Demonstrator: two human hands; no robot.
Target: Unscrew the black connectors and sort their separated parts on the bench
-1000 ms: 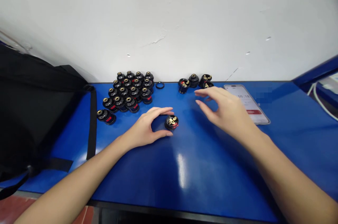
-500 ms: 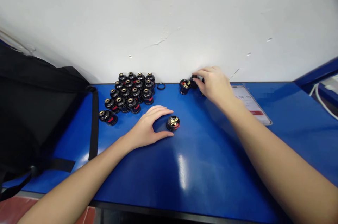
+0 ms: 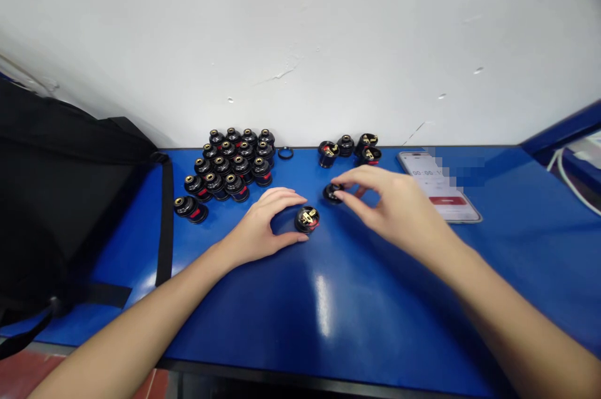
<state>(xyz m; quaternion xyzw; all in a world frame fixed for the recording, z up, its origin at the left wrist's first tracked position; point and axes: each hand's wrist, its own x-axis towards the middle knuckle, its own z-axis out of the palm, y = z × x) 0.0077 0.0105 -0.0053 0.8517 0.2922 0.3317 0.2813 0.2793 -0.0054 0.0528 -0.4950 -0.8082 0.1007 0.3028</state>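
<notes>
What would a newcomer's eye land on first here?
Probably the cluster of glossy black sockets on the blue table, left of centre by the wall. Next, the left hand, curved around an open socket, and the right hand, pinching a black cap to its right.

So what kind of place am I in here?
Probably a small assembly workbench: a blue tabletop against a wall, clustered black-and-gold parts, and a phone showing what looks like a timer.
</notes>
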